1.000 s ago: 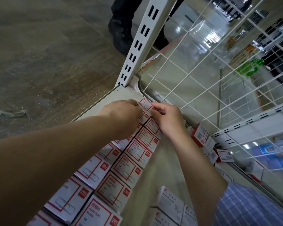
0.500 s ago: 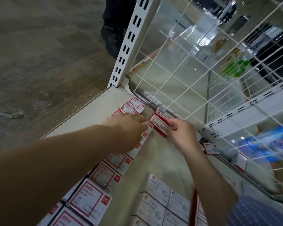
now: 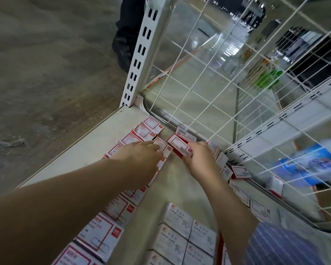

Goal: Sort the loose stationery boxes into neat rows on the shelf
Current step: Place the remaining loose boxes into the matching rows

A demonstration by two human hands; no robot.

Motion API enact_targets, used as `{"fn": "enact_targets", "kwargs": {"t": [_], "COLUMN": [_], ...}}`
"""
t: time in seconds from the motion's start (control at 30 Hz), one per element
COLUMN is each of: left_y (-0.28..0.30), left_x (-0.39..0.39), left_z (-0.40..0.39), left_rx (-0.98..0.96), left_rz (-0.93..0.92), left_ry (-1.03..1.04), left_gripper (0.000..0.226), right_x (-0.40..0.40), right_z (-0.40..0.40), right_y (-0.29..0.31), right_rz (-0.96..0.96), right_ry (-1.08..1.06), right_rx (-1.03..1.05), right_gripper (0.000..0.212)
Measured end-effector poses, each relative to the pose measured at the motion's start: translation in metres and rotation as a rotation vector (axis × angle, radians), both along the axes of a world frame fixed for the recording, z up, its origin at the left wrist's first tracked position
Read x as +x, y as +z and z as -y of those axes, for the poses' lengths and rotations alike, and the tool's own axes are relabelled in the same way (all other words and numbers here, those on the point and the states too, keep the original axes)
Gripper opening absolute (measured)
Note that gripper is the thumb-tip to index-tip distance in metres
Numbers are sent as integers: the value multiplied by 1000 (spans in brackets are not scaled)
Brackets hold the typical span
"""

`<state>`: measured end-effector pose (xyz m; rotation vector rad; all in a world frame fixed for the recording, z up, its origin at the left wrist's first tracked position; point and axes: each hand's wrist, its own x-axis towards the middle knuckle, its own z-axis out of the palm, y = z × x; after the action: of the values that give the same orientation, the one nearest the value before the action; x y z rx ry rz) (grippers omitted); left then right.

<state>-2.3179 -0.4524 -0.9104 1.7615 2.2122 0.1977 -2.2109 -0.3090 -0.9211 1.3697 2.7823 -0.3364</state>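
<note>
Two rows of small red-and-white stationery boxes (image 3: 111,211) run along the left side of the shelf (image 3: 103,140) toward its far corner. My left hand (image 3: 141,161) lies flat on the far part of these rows, fingertips touching a box (image 3: 163,145) at the inner row. My right hand (image 3: 201,159) grips another small red-and-white box (image 3: 177,144) between thumb and fingers, holding it tilted right beside that row. Behind it, a loose box (image 3: 185,133) lies against the wire back.
Several loose red-and-white boxes (image 3: 241,171) lie scattered along the wire grid back (image 3: 218,77) on the right. White paper-clip boxes (image 3: 180,236) stand stacked near me. A slotted white upright (image 3: 141,54) marks the far corner, with someone's dark shoe (image 3: 122,48) on the floor behind it.
My right hand left the far end of the row, picked up a loose box near the wire back and brought it beside the row. My left hand slid back slightly along the rows.
</note>
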Motion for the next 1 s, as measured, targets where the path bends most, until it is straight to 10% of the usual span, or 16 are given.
{"fn": "enact_targets", "kwargs": {"t": [1.0], "left_y": [22], "left_x": [42], "left_z": [-3], "left_rx": [178], "left_rz": [386], "left_ry": [294], "left_gripper": [31], "right_x": [77], "right_z": [53], "right_y": [27], "right_rz": [-470], "right_ry": [148], "right_rx": [-61], "right_gripper": [41]}}
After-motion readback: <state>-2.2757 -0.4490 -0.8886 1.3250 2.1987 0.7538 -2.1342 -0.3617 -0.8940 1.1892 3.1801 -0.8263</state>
